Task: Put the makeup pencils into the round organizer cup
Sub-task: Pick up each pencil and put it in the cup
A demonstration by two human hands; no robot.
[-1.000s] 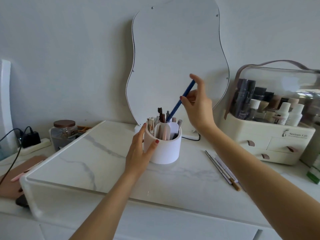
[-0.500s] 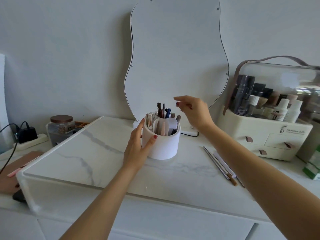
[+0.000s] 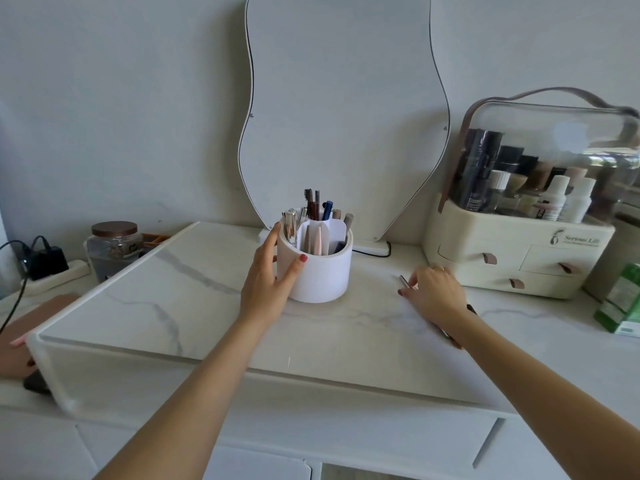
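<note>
marble tabletop (image 3: 214, 327) holds everything. wavy mirror (image 3: 343, 109) leans on the wall behind, cream makeup case (image 3: 519, 251) at right. white round cup (image 3: 320, 271) sits mid-table, blue pencil (image 3: 327, 206) and others standing inside. left hand (image 3: 268, 282) wraps the cup's side. right hand (image 3: 434, 294) lies flat on loose pencils (image 3: 403, 280) right of the cup; can't tell if its fingers pinch one.
</note>
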